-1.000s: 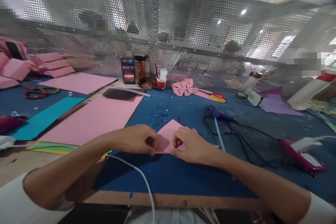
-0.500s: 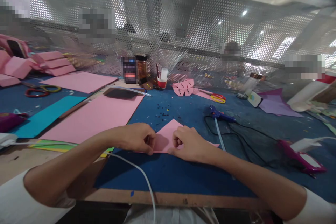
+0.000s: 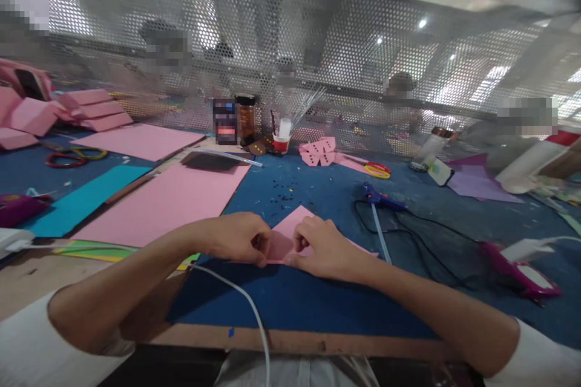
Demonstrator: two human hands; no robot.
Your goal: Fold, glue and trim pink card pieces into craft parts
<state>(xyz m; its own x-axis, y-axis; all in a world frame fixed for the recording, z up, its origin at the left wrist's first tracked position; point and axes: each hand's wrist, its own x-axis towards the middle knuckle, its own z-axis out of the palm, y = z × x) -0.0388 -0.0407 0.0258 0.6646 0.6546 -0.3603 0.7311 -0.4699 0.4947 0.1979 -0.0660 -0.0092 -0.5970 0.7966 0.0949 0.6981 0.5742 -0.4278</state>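
Observation:
A sheet of pink paper [image 3: 285,236] lies on the blue mat [image 3: 290,302], one corner pointing away from me and its near edge folded over. My left hand [image 3: 242,239] grips that near edge at the left, thumb and fingers pinched together. To the right, my right hand [image 3: 320,248] has curled fingers and its thumb on the same folded edge. A short stretch of the fold shows between the two hands. The paper's right tip sticks out past my right wrist.
A blue glue gun [image 3: 381,196] with a black cord lies to the right. Scissors [image 3: 377,170] and a pink cut-out [image 3: 318,151] are farther back. Large pink sheets [image 3: 167,205] lie at left. A white cable [image 3: 245,296] crosses the mat. A perforated metal screen [image 3: 345,42] stands behind.
My right hand has slid slightly left along the folded edge, closer to my left hand. The left hand keeps its pinch on the paper.

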